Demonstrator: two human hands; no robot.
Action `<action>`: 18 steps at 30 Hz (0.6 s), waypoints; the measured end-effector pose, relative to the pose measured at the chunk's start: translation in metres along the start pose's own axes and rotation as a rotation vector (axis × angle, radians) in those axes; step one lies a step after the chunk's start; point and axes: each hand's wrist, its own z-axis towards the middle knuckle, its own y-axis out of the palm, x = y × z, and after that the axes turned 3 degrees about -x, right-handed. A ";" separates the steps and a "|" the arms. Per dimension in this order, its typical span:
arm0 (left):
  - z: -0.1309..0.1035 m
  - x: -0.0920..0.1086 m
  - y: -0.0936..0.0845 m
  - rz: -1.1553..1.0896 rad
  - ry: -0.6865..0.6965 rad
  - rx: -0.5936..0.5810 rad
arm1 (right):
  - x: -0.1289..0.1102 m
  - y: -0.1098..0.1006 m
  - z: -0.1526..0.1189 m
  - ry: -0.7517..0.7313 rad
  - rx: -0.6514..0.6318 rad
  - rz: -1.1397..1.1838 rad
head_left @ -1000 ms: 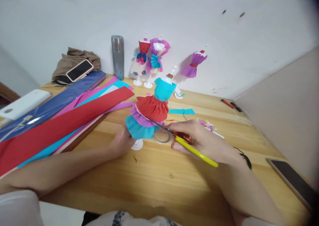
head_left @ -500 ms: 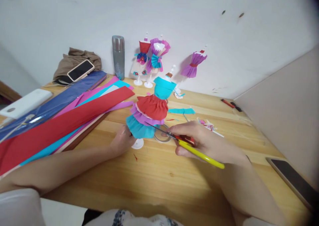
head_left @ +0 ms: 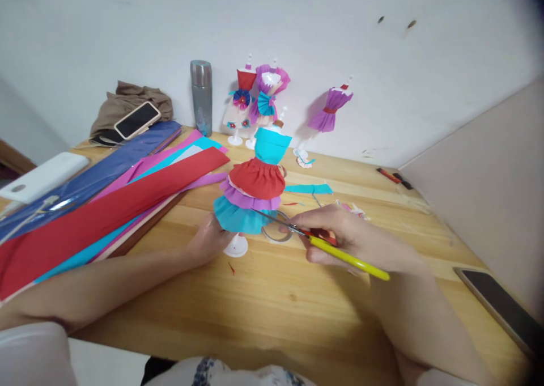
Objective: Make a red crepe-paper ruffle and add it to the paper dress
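A small dress form (head_left: 272, 148) wears a blue paper top and a layered skirt of red, purple and blue (head_left: 240, 215). It leans slightly over its white round base (head_left: 236, 246). My left hand (head_left: 211, 237) is closed at the skirt's lower left, its fingertips hidden behind the blue layer. In my right hand (head_left: 335, 233) are scissors (head_left: 348, 258) with yellow and red handles, their blades lying across the blue layer's right side. A roll of tape (head_left: 277, 238) lies behind the blades.
Long paper strips (head_left: 106, 216) cover the left, beside a phone (head_left: 137, 120) and brown cloth. A bottle (head_left: 201, 100) and dressed forms (head_left: 330, 109) stand by the wall. Blue paper (head_left: 308, 189) and scraps lie behind my right hand; another phone (head_left: 497, 306) is at right.
The dress form has tilted more upright, its top moving left, and more of its base shows. My right hand has shifted slightly right with the scissors.
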 end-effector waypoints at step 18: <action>-0.006 0.019 -0.010 -0.119 -0.142 -0.261 | 0.027 -0.018 -0.021 -0.049 0.029 0.004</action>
